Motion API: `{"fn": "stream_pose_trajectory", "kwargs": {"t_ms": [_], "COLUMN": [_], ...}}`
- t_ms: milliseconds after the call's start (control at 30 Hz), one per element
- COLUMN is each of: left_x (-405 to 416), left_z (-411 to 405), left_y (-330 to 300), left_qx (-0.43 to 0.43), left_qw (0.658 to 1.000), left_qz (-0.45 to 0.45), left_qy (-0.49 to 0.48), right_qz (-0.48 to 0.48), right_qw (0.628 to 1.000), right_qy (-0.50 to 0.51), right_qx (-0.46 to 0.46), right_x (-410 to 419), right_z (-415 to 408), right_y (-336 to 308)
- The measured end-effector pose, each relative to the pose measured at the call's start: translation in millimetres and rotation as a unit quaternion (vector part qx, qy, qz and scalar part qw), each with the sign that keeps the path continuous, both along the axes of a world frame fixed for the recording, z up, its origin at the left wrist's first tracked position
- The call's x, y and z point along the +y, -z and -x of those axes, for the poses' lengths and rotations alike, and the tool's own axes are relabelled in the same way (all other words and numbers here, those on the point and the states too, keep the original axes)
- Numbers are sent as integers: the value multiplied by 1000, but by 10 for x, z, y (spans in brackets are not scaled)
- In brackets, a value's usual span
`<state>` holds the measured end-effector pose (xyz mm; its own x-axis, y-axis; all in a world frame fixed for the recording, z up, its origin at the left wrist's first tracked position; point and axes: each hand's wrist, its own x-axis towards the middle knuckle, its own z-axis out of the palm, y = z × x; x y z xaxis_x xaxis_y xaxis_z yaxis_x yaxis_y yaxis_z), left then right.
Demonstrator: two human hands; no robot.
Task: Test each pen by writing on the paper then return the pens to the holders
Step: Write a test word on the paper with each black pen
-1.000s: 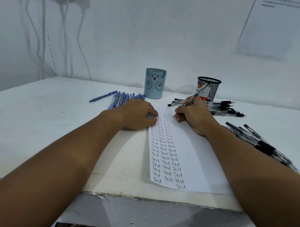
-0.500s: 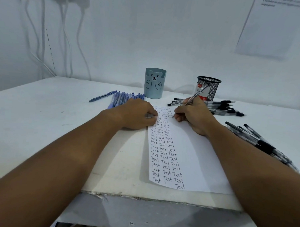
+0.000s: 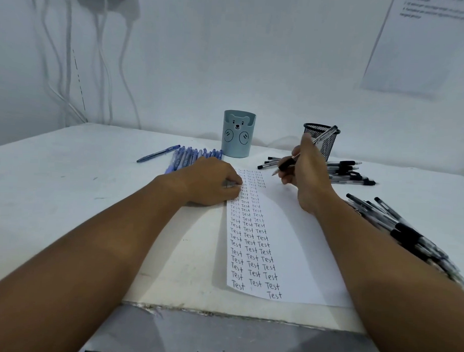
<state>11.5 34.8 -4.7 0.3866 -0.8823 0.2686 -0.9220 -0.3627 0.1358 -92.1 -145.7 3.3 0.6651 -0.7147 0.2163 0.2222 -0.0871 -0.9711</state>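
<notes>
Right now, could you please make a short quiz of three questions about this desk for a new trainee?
1. True or false: the right hand holds a pen whose tip is lifted off the paper.
2. Which pens lie closest to the bear cup? A) blue pens B) black pens C) red pens
3. Fill in: the left hand rests on the paper's ____ edge.

Key: 1 true; 2 A, the blue pens lie just left of the cup, while the black pens lie by the mesh holder; 3 left.
</notes>
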Motion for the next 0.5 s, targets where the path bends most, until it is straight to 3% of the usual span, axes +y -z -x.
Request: {"fn": "stream_pose_trajectory", "kwargs": {"t_ms": [200, 500], "left_x": [-1, 4], "left_z": [-3, -3], "left_y": [4, 11], "left_qx": [5, -2], "left_qw": [1000, 1000], "left_qz": [3, 6], "left_qy": [2, 9], "right_qz": [35, 41], "right_qw": [997, 998], "right_qy": [65, 47], "right_qx": [-35, -31], "right_x": [-1, 94], "right_z": [50, 104], "right_y": [-94, -154]}}
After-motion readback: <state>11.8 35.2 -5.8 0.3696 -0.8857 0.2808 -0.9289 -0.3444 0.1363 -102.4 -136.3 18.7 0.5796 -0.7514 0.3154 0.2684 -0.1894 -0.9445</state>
